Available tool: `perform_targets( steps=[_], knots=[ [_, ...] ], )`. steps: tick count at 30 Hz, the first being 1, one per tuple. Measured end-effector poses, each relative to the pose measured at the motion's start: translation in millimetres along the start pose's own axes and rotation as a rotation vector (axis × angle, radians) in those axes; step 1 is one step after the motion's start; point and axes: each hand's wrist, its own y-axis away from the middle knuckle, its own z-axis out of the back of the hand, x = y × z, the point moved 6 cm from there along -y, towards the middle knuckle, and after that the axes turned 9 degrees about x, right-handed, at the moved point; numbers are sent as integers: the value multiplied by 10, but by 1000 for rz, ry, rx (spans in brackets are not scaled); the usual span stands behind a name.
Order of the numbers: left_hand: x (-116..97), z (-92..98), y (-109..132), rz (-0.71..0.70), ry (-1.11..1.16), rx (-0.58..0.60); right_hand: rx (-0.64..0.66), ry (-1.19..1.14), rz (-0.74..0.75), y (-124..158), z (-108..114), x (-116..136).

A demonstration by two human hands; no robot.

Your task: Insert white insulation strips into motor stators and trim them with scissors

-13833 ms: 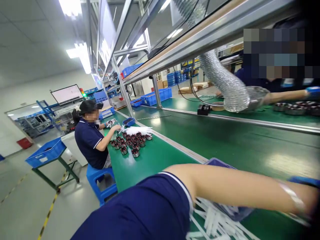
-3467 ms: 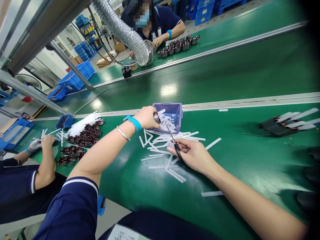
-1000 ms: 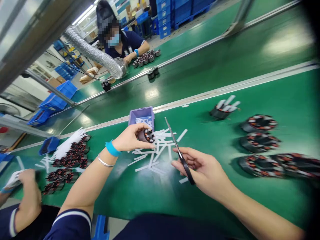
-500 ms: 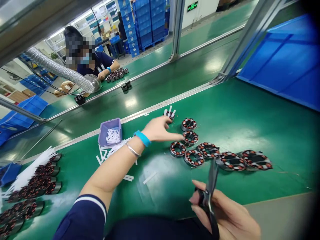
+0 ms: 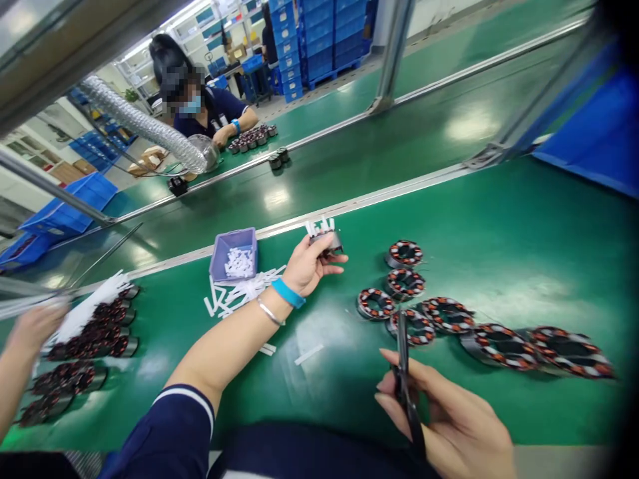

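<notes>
My left hand is closed around a motor stator, lifted above the green bench, with white strips sticking up from its top. In my right hand is a pair of scissors, black-handled, its blades together and pointing away from me. Beyond the scissors, several wound stators with orange and white coils stand in a crooked row running to the right. A purple bin of short white pieces sits left of my left hand, and loose white strips lie in front of it.
At far left, a co-worker's hand is near a pile of long white strips and dark stators. Another person works across the bench beside a silver duct. Metal posts and a blue crate border the bench.
My left hand has taken hold of the stator with white strips and brought it up and nearer. The scissors have turned more upright. A co-worker's hand has appeared at far left.
</notes>
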Motion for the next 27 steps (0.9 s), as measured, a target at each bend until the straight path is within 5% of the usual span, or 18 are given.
perform_targets(
  steps=[3,8,12,16,20,27],
  knots=[
    [-108,286,540,35,113,-50,111,15,11,-158,-129,-33],
    [-148,905,1221,-35,-121,-287,353,28,45,-454,-492,-100],
    [-212,1230,1581,-51,-175,-256,471,44,41,-690,-817,-81],
    [-205,1346,1766,16,-45,-119,405,-66,22,-949,-1288,126],
    [-102,1417,1802,17,185,-121,305,-76,83,-1113,-1738,363],
    [74,1421,1805,95,277,-110,349,-28,295,-983,-1893,597]
  ],
)
